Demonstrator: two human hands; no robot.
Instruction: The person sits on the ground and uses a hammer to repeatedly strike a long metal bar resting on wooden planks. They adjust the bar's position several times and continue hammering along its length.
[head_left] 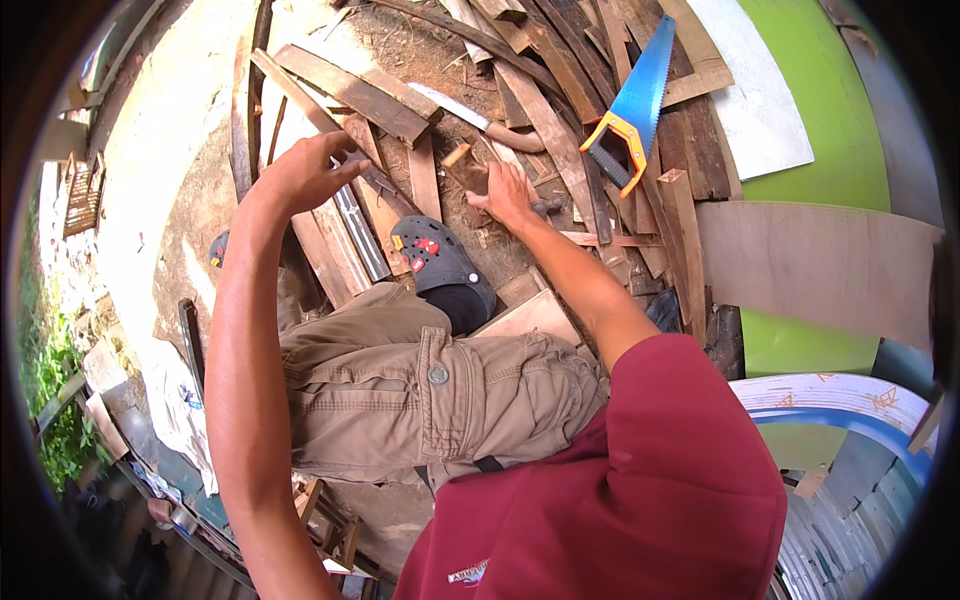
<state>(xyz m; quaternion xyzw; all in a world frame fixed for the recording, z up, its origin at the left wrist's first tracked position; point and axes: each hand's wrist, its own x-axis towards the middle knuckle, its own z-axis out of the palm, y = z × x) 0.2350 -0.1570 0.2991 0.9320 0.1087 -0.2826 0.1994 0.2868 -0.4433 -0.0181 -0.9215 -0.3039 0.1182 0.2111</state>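
My left hand (pixel 312 172) is at a long narrow wooden strip (pixel 388 192), its fingers bent round the strip's edge; the hand's back hides part of the grip. My right hand (pixel 508 196) is closed at a short dark wood block (pixel 466 172) with a pale cut end, thumb on the near side. Under my right wrist, a dark metal tool end (pixel 548 206) shows, mostly hidden. Just beyond that hand lies a long-bladed knife (pixel 462 112) with a curved brown handle.
A blue handsaw (pixel 637 100) with an orange and black handle rests on piled boards at the right. Several planks (pixel 355 95) lie ahead. My foot in a dark clog (pixel 437 262) is between my hands. Green sheeting (pixel 815 120) and a plywood panel (pixel 820 265) stand at the right.
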